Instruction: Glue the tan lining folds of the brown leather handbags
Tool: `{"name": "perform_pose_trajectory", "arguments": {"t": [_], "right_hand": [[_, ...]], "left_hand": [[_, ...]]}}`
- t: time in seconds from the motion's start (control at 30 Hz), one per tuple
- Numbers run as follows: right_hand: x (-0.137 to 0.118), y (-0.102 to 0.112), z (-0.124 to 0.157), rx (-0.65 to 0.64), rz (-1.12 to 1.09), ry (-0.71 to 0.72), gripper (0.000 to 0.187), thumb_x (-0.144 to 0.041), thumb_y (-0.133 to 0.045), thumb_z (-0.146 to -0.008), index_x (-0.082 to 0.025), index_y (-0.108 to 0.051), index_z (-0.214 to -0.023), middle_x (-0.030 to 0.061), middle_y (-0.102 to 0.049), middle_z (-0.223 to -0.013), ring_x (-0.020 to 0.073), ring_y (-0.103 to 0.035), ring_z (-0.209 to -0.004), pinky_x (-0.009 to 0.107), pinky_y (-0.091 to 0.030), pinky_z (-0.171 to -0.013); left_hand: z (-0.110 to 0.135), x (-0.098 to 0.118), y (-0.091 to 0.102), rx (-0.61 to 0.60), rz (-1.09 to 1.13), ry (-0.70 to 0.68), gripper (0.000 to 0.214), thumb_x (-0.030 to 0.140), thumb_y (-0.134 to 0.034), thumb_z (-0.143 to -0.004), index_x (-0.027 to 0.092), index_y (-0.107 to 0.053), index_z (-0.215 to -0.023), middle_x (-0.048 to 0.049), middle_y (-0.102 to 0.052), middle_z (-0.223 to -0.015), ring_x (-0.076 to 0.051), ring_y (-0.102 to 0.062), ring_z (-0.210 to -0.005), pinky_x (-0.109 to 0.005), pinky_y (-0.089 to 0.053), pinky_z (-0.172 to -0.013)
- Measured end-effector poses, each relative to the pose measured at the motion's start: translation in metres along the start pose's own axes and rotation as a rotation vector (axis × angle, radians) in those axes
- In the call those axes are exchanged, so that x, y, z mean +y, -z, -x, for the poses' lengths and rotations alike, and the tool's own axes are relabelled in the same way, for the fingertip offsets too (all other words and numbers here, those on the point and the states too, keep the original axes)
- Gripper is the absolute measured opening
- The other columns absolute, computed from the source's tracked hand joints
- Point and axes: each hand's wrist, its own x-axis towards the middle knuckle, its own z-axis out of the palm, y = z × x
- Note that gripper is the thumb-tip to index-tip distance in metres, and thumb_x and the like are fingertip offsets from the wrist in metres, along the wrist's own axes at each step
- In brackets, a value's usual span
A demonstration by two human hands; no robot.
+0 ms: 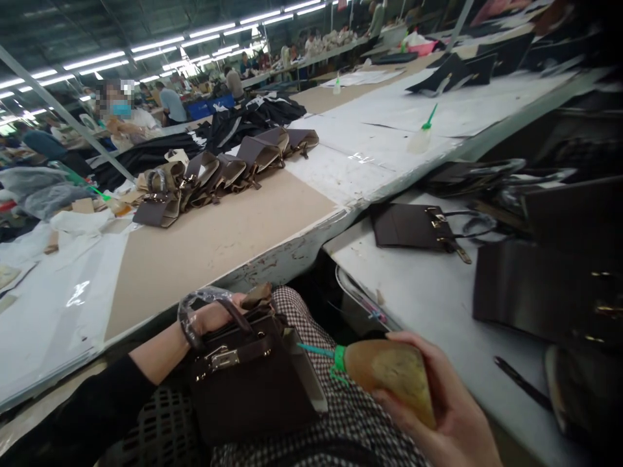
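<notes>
On my lap rests a dark brown handbag (pixel 248 389) with gold hardware on its front and a plastic-wrapped handle. My left hand (pixel 219 316) reaches through the handle and grips the bag near its top edge, its fingers partly hidden behind the handle and lining. In my right hand (pixel 452 402) is a squeeze bottle (pixel 389 370) of amber liquid, probably glue, with a green cap and a thin nozzle. The nozzle tip points left at the open side of the bag, close to its edge; whether it touches I cannot tell.
Several brown bags (pixel 219 172) stand in a row on the long worktable (pixel 228 240). At my right, a side table (pixel 403 285) carries another brown bag (pixel 409 227) and larger dark pieces. A second nozzle bottle (pixel 421 137) stands farther back. A masked person (pixel 124 120) sits across the table.
</notes>
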Motion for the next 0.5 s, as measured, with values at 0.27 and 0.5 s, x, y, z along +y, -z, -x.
{"name": "perform_pose_trajectory", "arguments": {"t": [0.27,0.5], "right_hand": [[0.037,-0.003,-0.029,-0.143,0.172,0.244,0.055,-0.042,-0.076,-0.083,-0.028,-0.05,-0.13,0.0077,-0.063,-0.119,0.0244,-0.066,-0.102,0.034,-0.056,-0.086],[0.033,-0.008,-0.041,-0.15,0.329,0.373,0.048,-0.043,-0.071,-0.087,-0.027,-0.049,-0.127,0.0082,-0.066,-0.116,0.0256,-0.068,-0.101,0.035,-0.059,-0.084]], "left_hand": [[-0.025,-0.007,0.003,-0.055,-0.027,-0.003,0.043,0.041,-0.075,-0.082,0.009,-0.073,-0.111,-0.0126,-0.074,-0.112,-0.028,-0.067,-0.099,-0.037,-0.049,-0.092],[-0.031,-0.005,0.001,-0.078,-0.084,-0.004,0.041,0.04,-0.076,-0.082,0.011,-0.075,-0.112,-0.0096,-0.075,-0.113,-0.027,-0.067,-0.103,-0.037,-0.047,-0.099]]}}
